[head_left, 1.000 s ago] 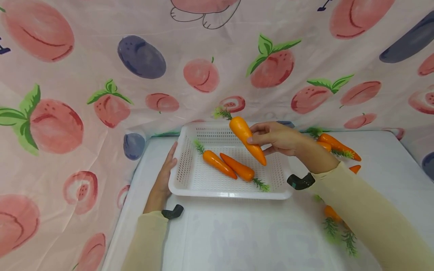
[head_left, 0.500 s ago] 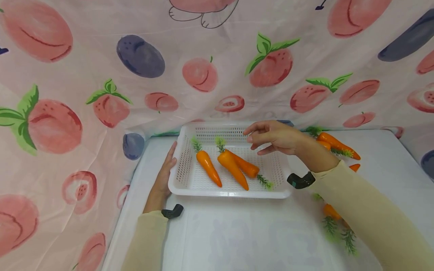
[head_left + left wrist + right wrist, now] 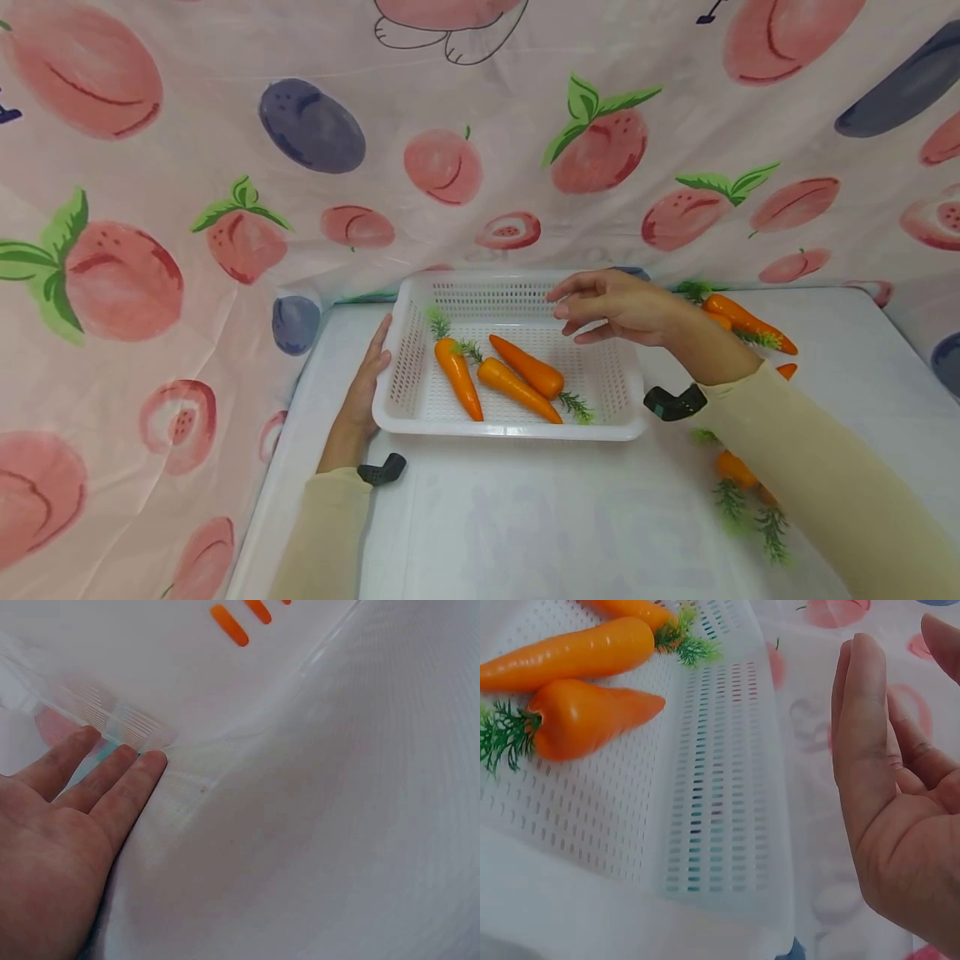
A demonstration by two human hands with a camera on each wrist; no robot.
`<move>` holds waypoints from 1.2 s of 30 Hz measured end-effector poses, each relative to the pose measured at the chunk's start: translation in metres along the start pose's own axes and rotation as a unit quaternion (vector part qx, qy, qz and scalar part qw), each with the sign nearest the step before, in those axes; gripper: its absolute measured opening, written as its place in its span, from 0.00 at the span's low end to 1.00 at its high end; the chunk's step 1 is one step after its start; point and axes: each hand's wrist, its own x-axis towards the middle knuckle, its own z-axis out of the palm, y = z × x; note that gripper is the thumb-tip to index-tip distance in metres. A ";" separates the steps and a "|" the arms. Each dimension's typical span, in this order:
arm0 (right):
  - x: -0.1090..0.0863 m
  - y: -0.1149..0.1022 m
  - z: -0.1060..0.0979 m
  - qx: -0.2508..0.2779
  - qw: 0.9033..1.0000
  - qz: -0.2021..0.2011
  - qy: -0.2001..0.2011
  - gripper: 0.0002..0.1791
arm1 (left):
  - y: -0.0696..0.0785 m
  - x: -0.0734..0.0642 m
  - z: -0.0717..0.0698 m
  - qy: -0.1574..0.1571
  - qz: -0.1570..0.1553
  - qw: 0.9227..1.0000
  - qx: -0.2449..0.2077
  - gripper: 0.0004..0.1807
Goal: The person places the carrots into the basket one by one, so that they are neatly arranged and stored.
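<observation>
A white plastic basket (image 3: pixel 510 430) with slotted walls stands on the table, and three orange toy carrots lie on its floor. The left carrot (image 3: pixel 457 379) and the middle carrot (image 3: pixel 517 389) have their leafy ends toward the back left. The third carrot (image 3: pixel 527 367) points the other way, its greens at the front right. My left hand (image 3: pixel 367 379) rests against the basket's left outer wall with fairly straight fingers; they also show in the left wrist view. Over the basket's back right corner hovers my right hand (image 3: pixel 611 307), fingers loosely bent and holding nothing.
More carrots (image 3: pixel 750 322) lie on the white table (image 3: pixel 540 517) at the back right. Further carrots (image 3: pixel 735 471) are partly hidden under my right forearm. A fruit-print cloth (image 3: pixel 450 100) hangs close behind the basket.
My right hand has let go of a carrot, which dropped into the basket and rolled toward the front. The left carrot has shifted leftward. My left hand has stayed in place.
</observation>
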 end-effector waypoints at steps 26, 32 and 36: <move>-0.054 0.016 -0.089 -0.040 0.999 -0.017 0.030 0.29 | -0.005 0.002 -0.003 0.001 0.000 1.000 -0.003 0.34; -0.063 0.026 -0.113 -0.087 0.995 -0.021 0.050 0.32 | -0.002 0.001 -0.002 0.003 0.000 1.000 0.000 0.34; -0.066 0.037 -0.127 -0.081 0.995 -0.022 0.060 0.32 | -0.002 0.001 0.000 0.001 0.000 1.000 0.000 0.35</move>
